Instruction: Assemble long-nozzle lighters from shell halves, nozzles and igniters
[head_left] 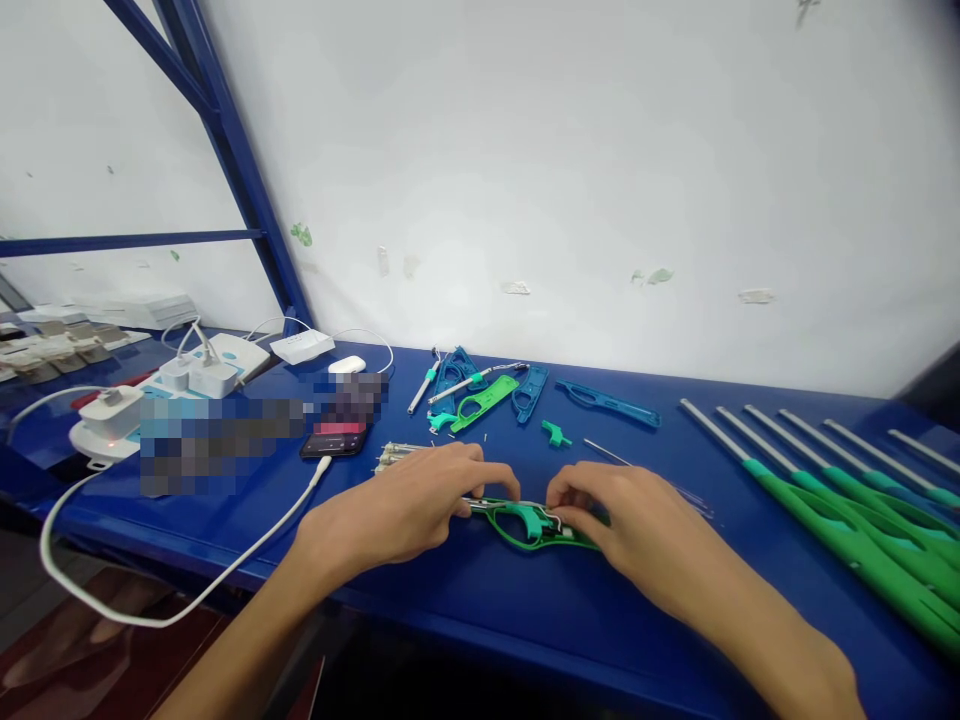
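Note:
An opened long-reach lighter (pixel 534 546) lies on the blue table, its green half-shell facing up with the inner parts bare. Inside it are a teal trigger (pixel 531 518) and a thin white wire (pixel 556 519). My left hand (pixel 409 500) is closed at the lighter's left end, around the metal tube. My right hand (pixel 626 510) pinches at the wire and inner parts at the right end; its fingertips partly cover them. Behind my left hand lie several small metal-ended parts (pixel 396 453). A loose teal trigger (pixel 555 433) rests behind my right hand.
Green and blue half-shells (pixel 607 402) with metal tubes lie toward the wall. Several assembled lighters (pixel 840 520) are lined up at the right. A phone (pixel 334 440) on a white cable (pixel 247 560) and a power strip (pixel 112 430) sit at the left.

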